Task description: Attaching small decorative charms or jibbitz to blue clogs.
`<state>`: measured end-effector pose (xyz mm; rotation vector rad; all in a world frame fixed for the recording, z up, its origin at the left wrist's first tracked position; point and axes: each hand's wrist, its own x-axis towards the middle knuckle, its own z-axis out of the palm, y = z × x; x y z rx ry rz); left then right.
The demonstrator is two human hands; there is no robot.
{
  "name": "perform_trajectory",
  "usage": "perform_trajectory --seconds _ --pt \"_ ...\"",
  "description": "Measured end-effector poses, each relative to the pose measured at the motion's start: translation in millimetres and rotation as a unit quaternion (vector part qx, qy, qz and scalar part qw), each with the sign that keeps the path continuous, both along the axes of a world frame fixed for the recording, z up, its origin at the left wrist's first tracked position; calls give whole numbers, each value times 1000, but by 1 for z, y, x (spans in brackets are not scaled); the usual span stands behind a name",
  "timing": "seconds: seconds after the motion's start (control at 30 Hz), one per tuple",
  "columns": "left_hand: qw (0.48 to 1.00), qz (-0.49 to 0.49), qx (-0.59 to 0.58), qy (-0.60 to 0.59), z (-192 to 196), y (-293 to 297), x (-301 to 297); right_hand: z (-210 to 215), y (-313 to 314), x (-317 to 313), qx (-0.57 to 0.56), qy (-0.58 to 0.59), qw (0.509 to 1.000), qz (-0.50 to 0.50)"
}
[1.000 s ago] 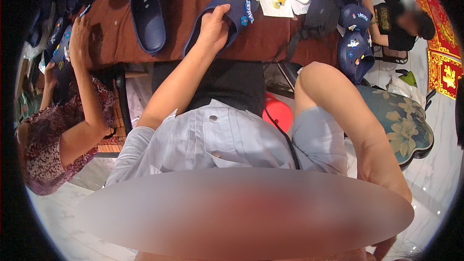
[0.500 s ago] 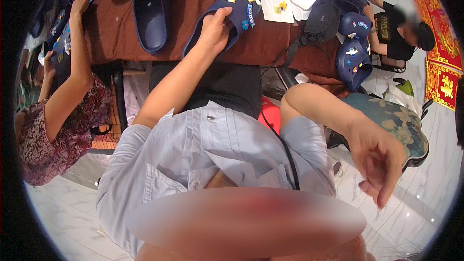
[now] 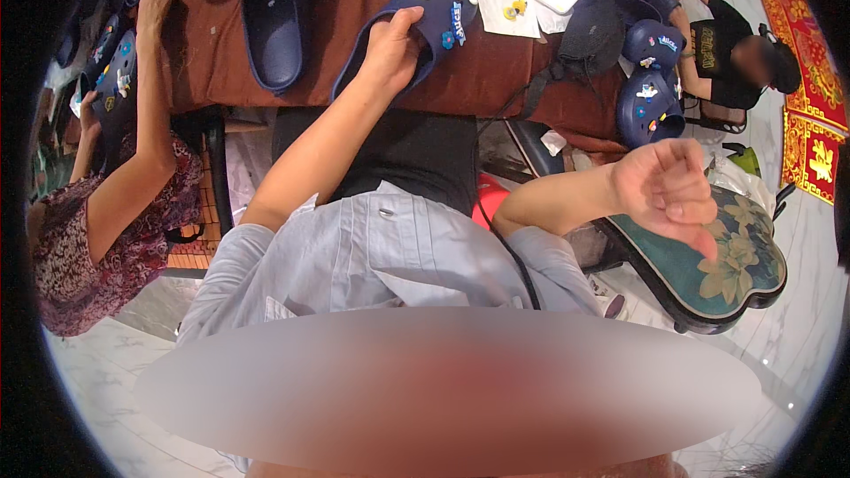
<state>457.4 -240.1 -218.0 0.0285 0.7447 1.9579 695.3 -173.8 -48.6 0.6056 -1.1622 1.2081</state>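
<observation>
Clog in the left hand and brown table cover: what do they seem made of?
The clog looks like moulded foam or rubber, matte, given its thick, smooth rim; which is unclear. The brown table cover seems dull fabric, given its soft creases.

I could see small pale-blue letters on a charm (image 3: 458, 24) fixed to the blue clog (image 3: 434, 7) in the left hand (image 3: 392, 49). A second clog (image 3: 637, 40), over on the right, bore a lettered charm (image 3: 667, 42) too. Dull yellow lettering crossed a black shirt (image 3: 726, 46) beyond it, and one big gold character stood on a red sign (image 3: 813, 159).
</observation>
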Motion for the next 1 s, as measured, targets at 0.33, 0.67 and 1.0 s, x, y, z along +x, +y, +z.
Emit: perform_trajectory --seconds 0.33,0.67,1.0 --pt "1000 2 3 -9 -3 -1 -1 -48 34 0 -125 -67 989 -36" --pt "1000 -1 2 -1 -5 -1 -2 -102 71 -8 -185 -164 966 -71" --pt "1000 3 -5 5 -3 -4 -1 -136 74 -27 -222 -236 938 -123"
